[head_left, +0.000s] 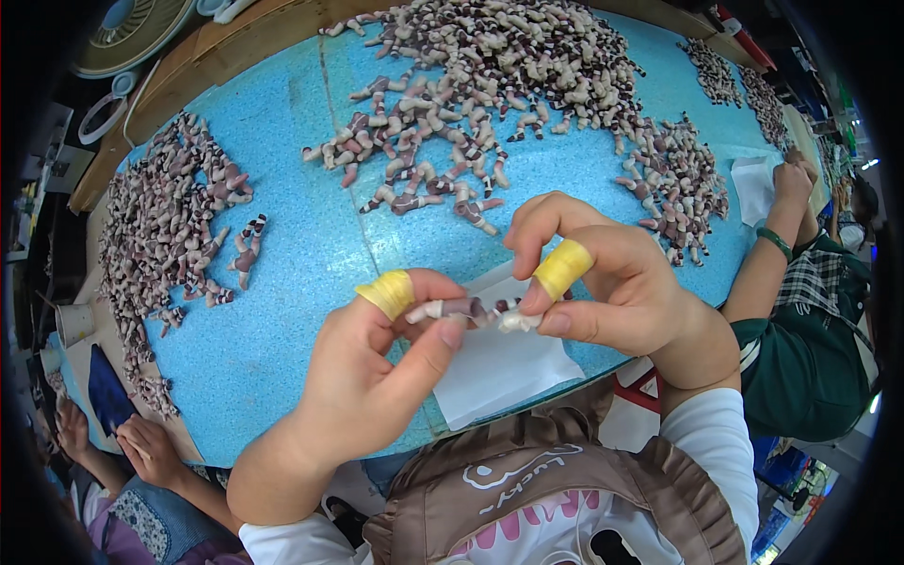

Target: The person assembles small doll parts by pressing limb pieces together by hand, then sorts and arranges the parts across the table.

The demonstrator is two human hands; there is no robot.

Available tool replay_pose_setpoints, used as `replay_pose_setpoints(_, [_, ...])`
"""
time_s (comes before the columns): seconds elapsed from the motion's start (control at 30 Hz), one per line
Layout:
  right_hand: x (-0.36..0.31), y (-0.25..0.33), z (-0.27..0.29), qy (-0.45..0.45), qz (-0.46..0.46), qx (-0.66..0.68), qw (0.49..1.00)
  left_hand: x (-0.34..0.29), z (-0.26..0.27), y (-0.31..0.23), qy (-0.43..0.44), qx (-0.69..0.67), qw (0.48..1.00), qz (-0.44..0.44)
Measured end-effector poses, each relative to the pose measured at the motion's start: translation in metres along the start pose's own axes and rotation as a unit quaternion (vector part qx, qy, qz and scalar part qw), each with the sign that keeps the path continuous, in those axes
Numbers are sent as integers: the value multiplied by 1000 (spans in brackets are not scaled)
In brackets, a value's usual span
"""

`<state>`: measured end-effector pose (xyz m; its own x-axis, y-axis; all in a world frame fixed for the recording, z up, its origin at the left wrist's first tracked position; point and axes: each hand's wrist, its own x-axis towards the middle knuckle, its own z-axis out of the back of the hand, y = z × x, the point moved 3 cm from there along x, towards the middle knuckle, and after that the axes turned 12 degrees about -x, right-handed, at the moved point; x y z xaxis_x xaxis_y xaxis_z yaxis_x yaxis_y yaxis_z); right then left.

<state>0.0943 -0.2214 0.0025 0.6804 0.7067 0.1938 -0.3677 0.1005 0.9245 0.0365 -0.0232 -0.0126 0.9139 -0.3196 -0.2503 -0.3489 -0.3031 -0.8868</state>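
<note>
Your left hand (363, 372) pinches one end of a small purple-and-white figurine (461, 308) thumb to index; your right hand (626, 292) pinches the other end the same way. Figurine's in the air over a white sheet (504, 367), near edge of the blue table (273, 367). Yellow tape (563, 267) on both index fingers. Left heap (155, 221) and far heap (527, 56) well apart from your hands.

Looks like workshop for handwork, shared by several people. Has broad light-blue speckled table (282, 282), loaded with several large heaps of small pinkish-white and dark-brown knobbly pieces (541, 56). Has also person in dark green clothing (800, 381) at right side, another person in blue denim (200, 513) at left side, and round beige fan (132, 33) beyond wooden border (231, 42).
</note>
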Motion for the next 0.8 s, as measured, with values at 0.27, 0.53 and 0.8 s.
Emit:
replay_pose_setpoints(0.27, [1, -3, -5, -46, 20, -51, 997, -1, -7, -2, -6, -49, 999, -15])
replay_pose_setpoints(0.53, [2, 9, -11, -56, 100, -269, 956, 3, 1, 3, -29, 128, 984, -121])
replay_pose_setpoints(0.8, [1, 9, -12, -74, 123, -255, 956, 0, -3, 1, -30, 172, 970, -169])
